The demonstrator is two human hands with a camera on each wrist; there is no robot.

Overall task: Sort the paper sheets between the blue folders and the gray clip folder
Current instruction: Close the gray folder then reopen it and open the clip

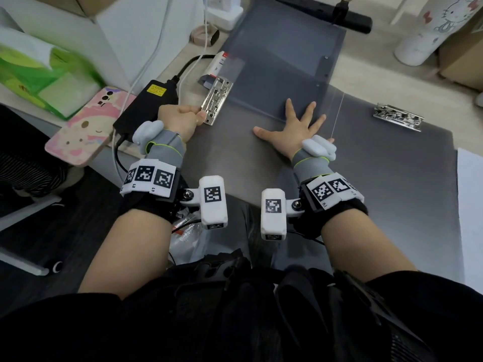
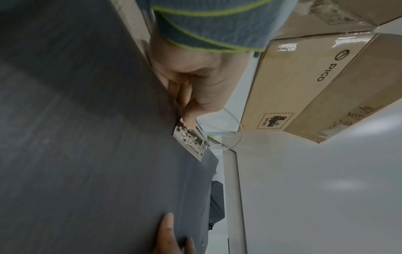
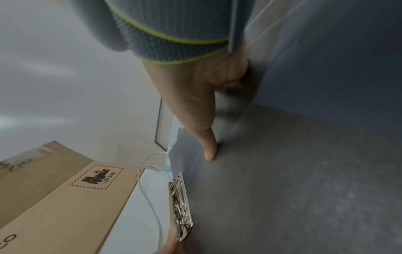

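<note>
A person's left hand (image 1: 180, 118), fingers curled, pinches the near end of the shiny metal clip mechanism (image 1: 216, 100) on the open gray plastic clip folder (image 1: 379, 184), which lies flat on the desk. The right hand (image 1: 292, 129) presses down on the folder's inner face, fingers straight and spread. A second metal clip (image 1: 398, 117) sits farther right. A black power adapter (image 1: 146, 105) lies just left of the folder.

To my left a black power adapter (image 1: 147, 105) with a yellow label lies beside a pink cartoon phone case (image 1: 86, 129), and a green tissue pack (image 1: 44, 77) sits beyond. White cables (image 1: 156, 48) run past them. Far right stands a white cartoon-cat cylinder (image 1: 431, 27); cardboard boxes (image 2: 304, 82) are stacked behind.
</note>
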